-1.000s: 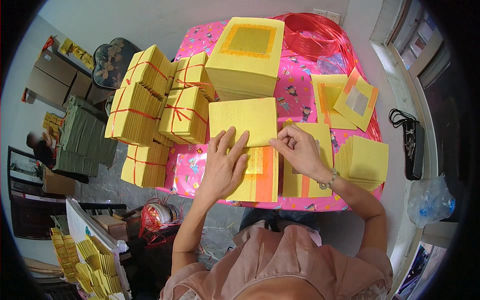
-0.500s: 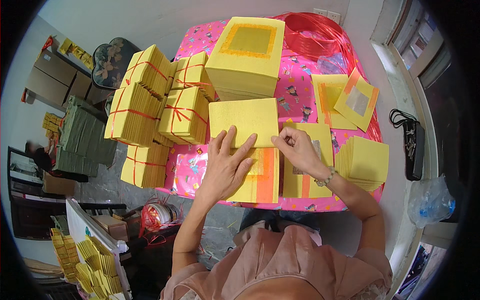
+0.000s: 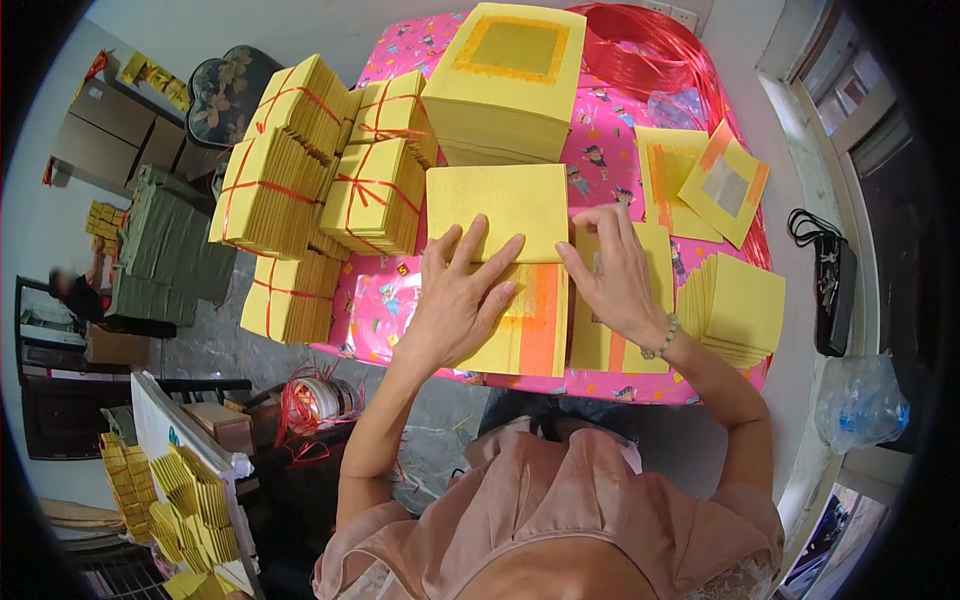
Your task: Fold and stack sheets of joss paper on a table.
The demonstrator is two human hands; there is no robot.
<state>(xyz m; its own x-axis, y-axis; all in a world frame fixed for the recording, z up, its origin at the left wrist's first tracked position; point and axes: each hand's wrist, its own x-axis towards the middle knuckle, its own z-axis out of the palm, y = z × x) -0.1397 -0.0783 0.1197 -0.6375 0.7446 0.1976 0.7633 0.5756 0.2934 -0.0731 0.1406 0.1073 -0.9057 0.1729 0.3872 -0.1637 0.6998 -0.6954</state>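
A plain yellow paper sheet (image 3: 500,195) lies folded across the pile before me. Below its fold shows yellow paper with an orange strip (image 3: 538,340) and a gold patch. My left hand (image 3: 455,300) lies on the paper, fingers spread across the fold. My right hand (image 3: 620,285) is at the fold's right end, thumb by the edge and the other fingers bent but apart from it. Partly beneath that hand is another yellow sheet (image 3: 650,345) with an orange strip. A fan of folded yellow papers (image 3: 745,305) rests at the right.
Behind the folded sheet stands a tall stack of yellow paper (image 3: 500,130). Bundles tied with red ribbon (image 3: 375,200) fill the table's left side. A red ribbon coil (image 3: 650,60) sits at the back right, near two loose sheets (image 3: 725,185). Pink patterned cloth (image 3: 365,325) covers the table.
My right hand's fingers have opened from a pinch at the sheet's edge and lifted a little. My left hand stays spread on the paper. The whole view has shifted slightly.
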